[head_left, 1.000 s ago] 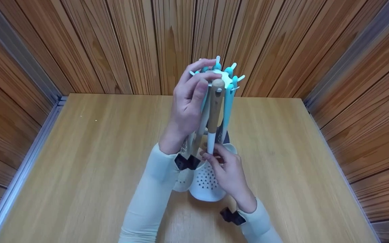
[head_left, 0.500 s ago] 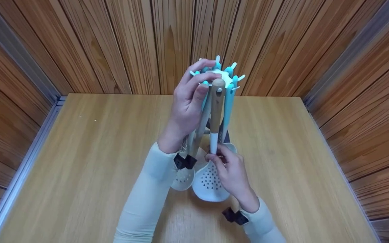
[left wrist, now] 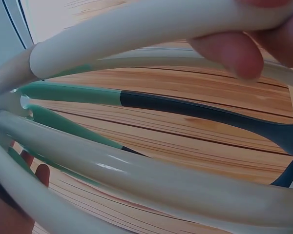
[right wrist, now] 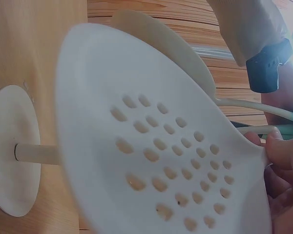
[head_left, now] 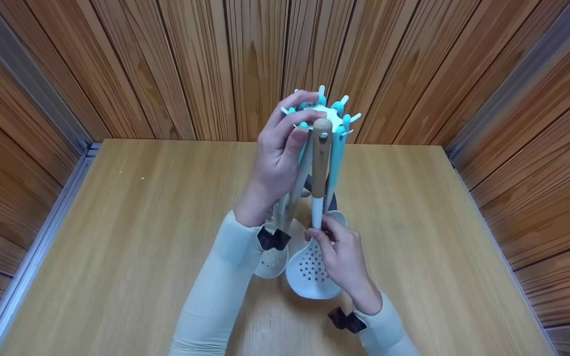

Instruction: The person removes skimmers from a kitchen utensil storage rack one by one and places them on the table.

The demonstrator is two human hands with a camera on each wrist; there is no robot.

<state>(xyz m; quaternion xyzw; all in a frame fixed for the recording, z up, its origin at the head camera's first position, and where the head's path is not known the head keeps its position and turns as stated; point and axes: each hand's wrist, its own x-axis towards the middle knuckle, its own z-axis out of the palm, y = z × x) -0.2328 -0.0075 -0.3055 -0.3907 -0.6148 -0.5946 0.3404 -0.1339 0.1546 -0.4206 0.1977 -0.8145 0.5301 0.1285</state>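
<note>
In the head view a white skimmer (head_left: pixel 309 274) with a wooden handle hangs at the near side of a white utensil rack (head_left: pixel 332 114). My right hand (head_left: pixel 342 252) pinches the skimmer's white neck just above its perforated head. My left hand (head_left: pixel 277 153) grips the rack's top from the left, two fingers laid over it and the thumb at the near side. The right wrist view shows the skimmer head (right wrist: pixel 171 117) large, with the rack's round base (right wrist: pixel 14 180) behind it. The handle's upper end is right at a rack hook.
Several other utensils with turquoise handles (head_left: pixel 335 158) hang around the rack. A pale perforated spoon (head_left: pixel 271 262) hangs to the left, partly behind the left wrist. A dark utensil (left wrist: pixel 195 109) shows in the left wrist view. Wood-panelled walls (head_left: pixel 206 64) surround the wooden table (head_left: pixel 117 247).
The skimmer's head and neck have shifted slightly right with my right hand, while its upper end has stayed at the rack's top. My left hand has kept its place on the rack.
</note>
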